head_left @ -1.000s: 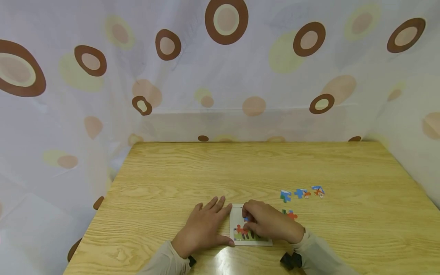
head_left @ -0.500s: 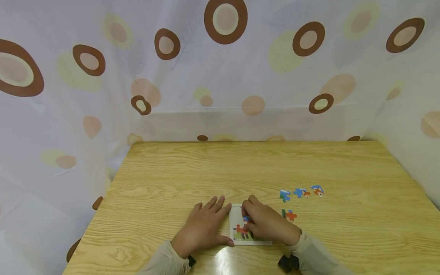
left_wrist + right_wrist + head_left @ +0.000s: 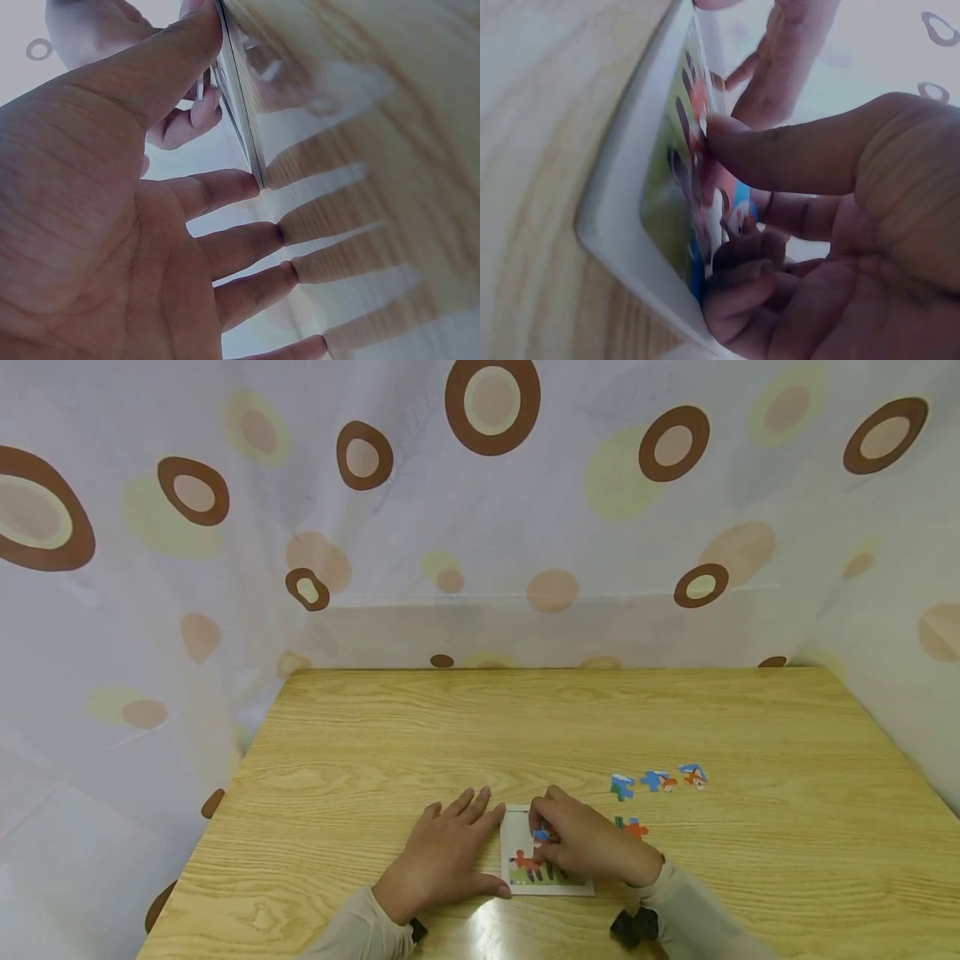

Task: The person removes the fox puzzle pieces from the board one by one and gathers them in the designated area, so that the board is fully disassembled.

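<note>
Yellow wood-grain table [image 3: 465,727] | right hand [image 3: 588,843]: curled fingers and thumb pinching a red-and-blue jigsaw piece [image 3: 542,836], blue end facing away from the person, long axis unclear | left hand [image 3: 446,860]: fingers spread, touching the white-rimmed rectangular puzzle tray [image 3: 515,833] beneath that piece

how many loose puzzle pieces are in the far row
3: the blue-green piece at left, the middle piece beside it, and the rightmost piece. None looks hidden.

Tray [image 3: 516,832] partly hidden behind right grip [image 3: 585,842].
</note>
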A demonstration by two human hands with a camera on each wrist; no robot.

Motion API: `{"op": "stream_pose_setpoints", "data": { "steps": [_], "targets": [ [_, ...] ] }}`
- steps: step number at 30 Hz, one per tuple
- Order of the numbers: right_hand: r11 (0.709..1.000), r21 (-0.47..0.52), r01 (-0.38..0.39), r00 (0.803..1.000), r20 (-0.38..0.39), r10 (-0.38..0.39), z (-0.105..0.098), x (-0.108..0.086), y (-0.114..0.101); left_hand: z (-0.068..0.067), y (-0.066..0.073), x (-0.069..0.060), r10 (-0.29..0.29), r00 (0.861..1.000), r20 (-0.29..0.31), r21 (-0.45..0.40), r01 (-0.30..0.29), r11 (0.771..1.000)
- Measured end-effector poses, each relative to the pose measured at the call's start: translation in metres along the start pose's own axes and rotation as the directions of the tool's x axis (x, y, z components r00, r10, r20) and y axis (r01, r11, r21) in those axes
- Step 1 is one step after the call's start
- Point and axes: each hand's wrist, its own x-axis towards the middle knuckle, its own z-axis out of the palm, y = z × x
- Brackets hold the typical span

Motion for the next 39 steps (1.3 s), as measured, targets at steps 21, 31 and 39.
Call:
{"op": "stream_pose_setpoints", "data": {
  "steps": [21,31,39],
  "targets": [
    [0.980,0.181,0.082,0.991,0.086,-0.099,-0.026,-0.009,0.023,0.000,0.001,0.000,-0.009,1.000,-0.011,0.010,0.010,1.000],
    [0.964,0.234,0.126,0.990,0.033,-0.137,-0.035,-0.023,0.035,-0.003,0.003,-0.003,0.001,1.000,-0.001,-0.016,-0.001,1.000],
    [0.975,0.192,0.108,0.994,-0.023,-0.106,-0.041,-0.039,0.049,-0.004,0.000,-0.003,0.012,1.000,0.001,0.003,-0.012,1.000]
  ]
}}
